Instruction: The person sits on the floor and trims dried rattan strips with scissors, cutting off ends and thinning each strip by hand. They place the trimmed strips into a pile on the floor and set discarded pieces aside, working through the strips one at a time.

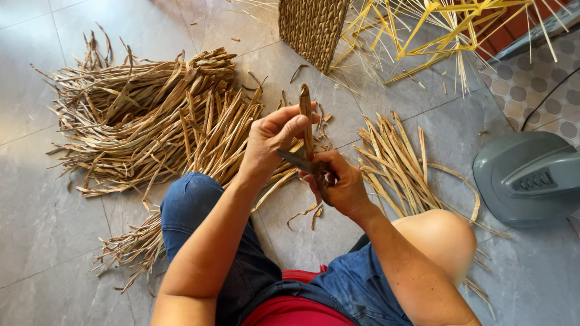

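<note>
Dried reed strip (306, 118) stands upright, pinched by her left hand (269, 145); the right hand (341, 184) grips a blade (296, 160) against it.

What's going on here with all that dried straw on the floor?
A person sits on a grey tiled floor. The left hand pinches a dried brown stalk held upright, while the right hand grips its lower end along with a dark blade-like piece. A big pile of dried stalks lies left, a smaller bundle right, a woven basket ahead.
</note>
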Demonstrator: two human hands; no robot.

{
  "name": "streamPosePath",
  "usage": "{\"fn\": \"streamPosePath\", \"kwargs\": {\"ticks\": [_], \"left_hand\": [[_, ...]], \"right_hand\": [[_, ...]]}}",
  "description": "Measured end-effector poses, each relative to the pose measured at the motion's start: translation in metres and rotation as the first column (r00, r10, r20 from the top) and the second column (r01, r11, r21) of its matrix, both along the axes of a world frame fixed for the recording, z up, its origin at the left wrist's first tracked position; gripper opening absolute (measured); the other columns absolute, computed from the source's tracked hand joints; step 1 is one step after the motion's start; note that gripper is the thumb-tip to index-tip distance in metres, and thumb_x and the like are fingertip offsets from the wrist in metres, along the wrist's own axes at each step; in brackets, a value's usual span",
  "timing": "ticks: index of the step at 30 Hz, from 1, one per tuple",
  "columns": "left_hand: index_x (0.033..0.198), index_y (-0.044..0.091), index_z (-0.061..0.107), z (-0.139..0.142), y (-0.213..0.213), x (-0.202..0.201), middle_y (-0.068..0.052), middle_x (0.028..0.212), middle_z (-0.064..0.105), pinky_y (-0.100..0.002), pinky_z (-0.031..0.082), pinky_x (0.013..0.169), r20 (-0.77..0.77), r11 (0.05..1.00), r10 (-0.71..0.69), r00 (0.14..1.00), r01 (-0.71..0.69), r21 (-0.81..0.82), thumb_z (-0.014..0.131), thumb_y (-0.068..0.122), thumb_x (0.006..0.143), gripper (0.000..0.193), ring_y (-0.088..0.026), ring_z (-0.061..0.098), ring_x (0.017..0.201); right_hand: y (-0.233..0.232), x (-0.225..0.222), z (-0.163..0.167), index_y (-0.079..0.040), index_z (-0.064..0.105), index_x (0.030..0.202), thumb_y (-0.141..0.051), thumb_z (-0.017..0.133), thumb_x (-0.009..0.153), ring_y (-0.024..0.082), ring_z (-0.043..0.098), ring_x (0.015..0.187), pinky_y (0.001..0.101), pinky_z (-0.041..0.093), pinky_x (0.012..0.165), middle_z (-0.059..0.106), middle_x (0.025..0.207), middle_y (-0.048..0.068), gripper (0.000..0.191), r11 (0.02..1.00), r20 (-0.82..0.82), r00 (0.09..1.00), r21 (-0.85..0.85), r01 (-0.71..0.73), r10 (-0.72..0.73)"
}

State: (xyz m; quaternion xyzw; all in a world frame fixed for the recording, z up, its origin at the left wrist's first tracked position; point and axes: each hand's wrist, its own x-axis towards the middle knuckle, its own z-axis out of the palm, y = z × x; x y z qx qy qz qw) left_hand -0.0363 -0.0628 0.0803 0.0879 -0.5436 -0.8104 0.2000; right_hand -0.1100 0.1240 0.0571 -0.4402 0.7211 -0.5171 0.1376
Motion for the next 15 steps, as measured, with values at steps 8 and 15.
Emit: {"fn": "streamPosePath", "kwargs": {"ticks": [8,15], "left_hand": [[0.117,0.003,0.069,-0.02,0.013,-0.005,-0.005,0.103,0.076,-0.025,0.059,0.08,0.02,0.982,-0.019,1.0,0.015,0.186,0.067,0.022,0.101,0.025,-0.009,0.071,0.089],[0.11,0.005,0.061,-0.042,0.042,-0.021,0.004,0.095,0.066,-0.02,0.049,0.074,-0.004,0.998,0.009,1.0,-0.009,0.067,0.073,0.008,0.1,0.015,-0.003,0.06,0.086]], "right_hand": [[0.007,-0.024,0.006,-0.009,0.051,0.122,0.002,0.077,0.091,0.007,0.063,0.086,0.0216,0.054,0.076,0.074,0.117,0.006,0.042,0.979,0.132,0.991,-0.205,0.008,0.02],[0.015,-0.042,0.011,-0.009,0.048,0.125,0.006,0.076,0.097,0.011,0.067,0.095,0.0241,0.055,0.088,0.071,0.11,0.01,0.042,0.9,0.354,0.925,-0.344,0.268,-0.14]]}}
